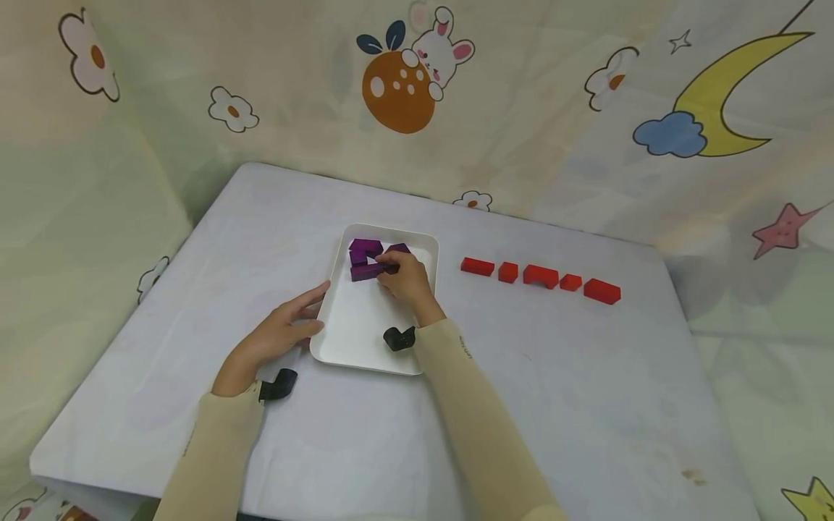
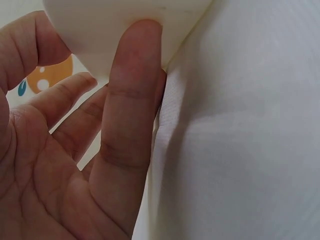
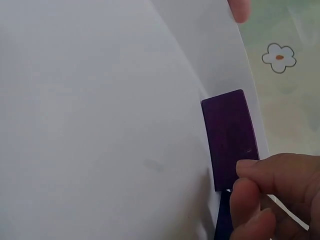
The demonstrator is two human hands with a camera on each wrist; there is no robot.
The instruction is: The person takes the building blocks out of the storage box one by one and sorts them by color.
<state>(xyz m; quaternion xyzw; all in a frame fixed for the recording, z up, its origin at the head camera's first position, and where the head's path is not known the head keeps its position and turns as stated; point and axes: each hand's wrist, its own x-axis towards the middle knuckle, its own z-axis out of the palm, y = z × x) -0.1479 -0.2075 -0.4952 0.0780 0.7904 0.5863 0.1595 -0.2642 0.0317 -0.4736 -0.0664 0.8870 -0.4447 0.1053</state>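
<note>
Purple bar [image 1: 363, 273] between thumb and fingers: our right hand [image 1: 409, 284] pinches it toward twelve o'clock in our white tray [image 1: 355, 325]. Other purple blocks [image 1: 366, 247] lie just beyond it. At nine o'clock our left hand [image 1: 281, 331] touches the tray's wall, fingers extended. Toward three o'clock, five red blocks [image 1: 541, 275] line the table [image 1: 554, 405].

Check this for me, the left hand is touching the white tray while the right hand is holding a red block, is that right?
Not quite: the block held by the right hand is purple, not red, as the right wrist view shows. The left hand does touch the white tray.
</note>
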